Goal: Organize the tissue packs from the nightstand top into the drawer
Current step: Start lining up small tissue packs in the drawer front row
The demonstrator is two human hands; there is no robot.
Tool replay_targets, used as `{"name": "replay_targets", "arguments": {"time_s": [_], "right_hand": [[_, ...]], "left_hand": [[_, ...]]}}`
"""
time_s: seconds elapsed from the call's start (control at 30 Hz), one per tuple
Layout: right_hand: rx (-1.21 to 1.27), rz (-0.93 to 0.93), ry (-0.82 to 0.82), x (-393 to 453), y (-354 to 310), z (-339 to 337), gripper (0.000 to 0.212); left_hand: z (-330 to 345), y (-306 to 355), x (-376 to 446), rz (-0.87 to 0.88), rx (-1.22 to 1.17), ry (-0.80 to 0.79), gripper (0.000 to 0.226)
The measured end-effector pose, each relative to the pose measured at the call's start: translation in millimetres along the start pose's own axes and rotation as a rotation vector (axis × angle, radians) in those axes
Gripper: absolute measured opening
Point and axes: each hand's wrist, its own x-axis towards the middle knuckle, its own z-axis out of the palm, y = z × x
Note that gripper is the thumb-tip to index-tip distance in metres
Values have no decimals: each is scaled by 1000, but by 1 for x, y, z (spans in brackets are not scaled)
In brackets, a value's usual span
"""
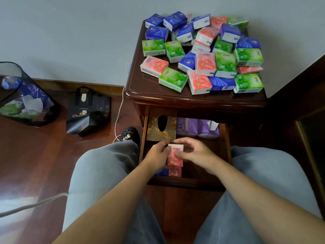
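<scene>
Several blue, green and pink tissue packs [202,51] lie piled on the dark wooden nightstand top [158,95]. Below it the drawer [226,148] stands pulled out. Over the drawer's front part my left hand [156,154] and my right hand [195,152] both hold one pink tissue pack [175,155] upright between them. Under it, another pink pack [175,172] and a blue pack [162,172] stand at the drawer's front edge.
At the drawer's back sit a gold tissue box [161,128] and purple tissue packs [197,128]. On the floor to the left stand a black mesh bin [22,95] and a black bag [88,111]. A white cable [119,113] runs beside the nightstand. My knees flank the drawer.
</scene>
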Motion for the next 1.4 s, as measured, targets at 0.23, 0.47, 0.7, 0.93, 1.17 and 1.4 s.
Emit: {"name": "replay_targets", "arguments": {"time_s": [0.23, 0.47, 0.7, 0.93, 1.17, 1.4], "right_hand": [[-240, 217, 187, 9, 28, -18, 41], [-527, 386, 167, 21, 64, -13, 35], [-652, 380, 118, 30, 73, -2, 37], [-784, 284, -20, 37, 68, 5, 60], [-778, 247, -199, 42, 65, 20, 54], [-620, -42, 150, 9, 33, 8, 34]], "left_hand": [[4, -12, 17, 30, 567, 46, 44], [5, -18, 23, -177, 1023, -60, 64], [2, -26, 31, -256, 1092, -125, 67], [0, -32, 33, -231, 1109, -120, 69], [-4, -31, 35, -223, 1110, -165, 67], [-4, -11, 5, 113, 922, 97, 40]]}}
